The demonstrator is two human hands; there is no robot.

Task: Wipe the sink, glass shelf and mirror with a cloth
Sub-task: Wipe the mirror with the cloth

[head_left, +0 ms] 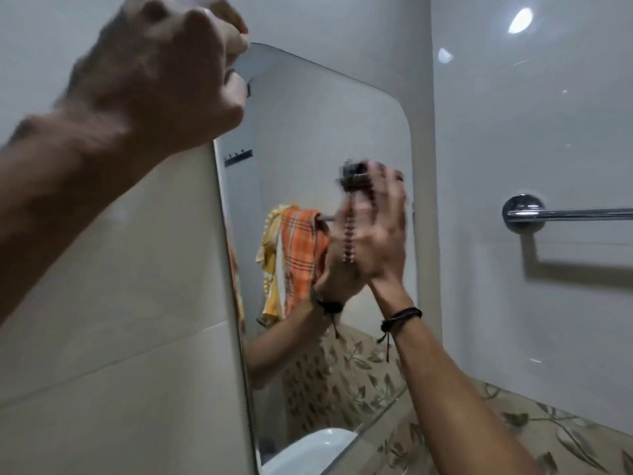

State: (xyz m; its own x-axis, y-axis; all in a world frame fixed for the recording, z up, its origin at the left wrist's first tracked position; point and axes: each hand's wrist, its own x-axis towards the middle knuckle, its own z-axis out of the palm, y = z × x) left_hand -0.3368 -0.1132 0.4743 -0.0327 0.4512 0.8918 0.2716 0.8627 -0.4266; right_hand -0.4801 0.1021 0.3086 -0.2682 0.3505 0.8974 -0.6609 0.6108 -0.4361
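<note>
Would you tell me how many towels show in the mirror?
2: an orange checked towel and a yellow striped towel beside it, left of the right hand; others may be hidden.

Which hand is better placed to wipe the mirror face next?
Probably right. The right hand lies flat on the mirror, fingers spread, near the middle of the glass. The left hand is curled up at the mirror's top corner, off the face.
</note>
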